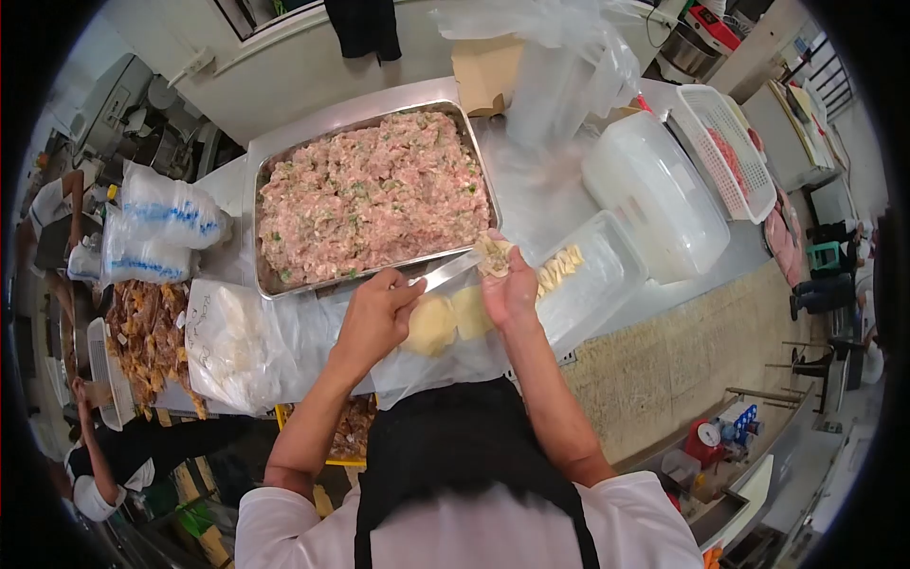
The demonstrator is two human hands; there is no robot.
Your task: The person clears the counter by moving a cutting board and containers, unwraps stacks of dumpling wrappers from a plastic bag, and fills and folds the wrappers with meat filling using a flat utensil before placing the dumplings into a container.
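My left hand (373,318) is closed around the handle of a flat metal spatula (449,270), its blade pointing right to the dumpling in my other hand. A dumpling wrapper with filling (494,257) rests in the fingers of my right hand (510,292), which are curled round it. Below the blade lie round pale wrappers (429,327) and a second pile of wrappers (471,311). Just behind my hands stands a metal tray of ground meat (370,194) with green bits. Finished dumplings (560,269) sit in rows in a clear plastic tray (604,275) right of my right hand.
A translucent lidded bin (654,194) and a white basket (728,152) with meat stand at the right. Bagged stacks (166,213), a white plastic bag (227,337) and browned meat (147,332) lie at the left. People work at the far left.
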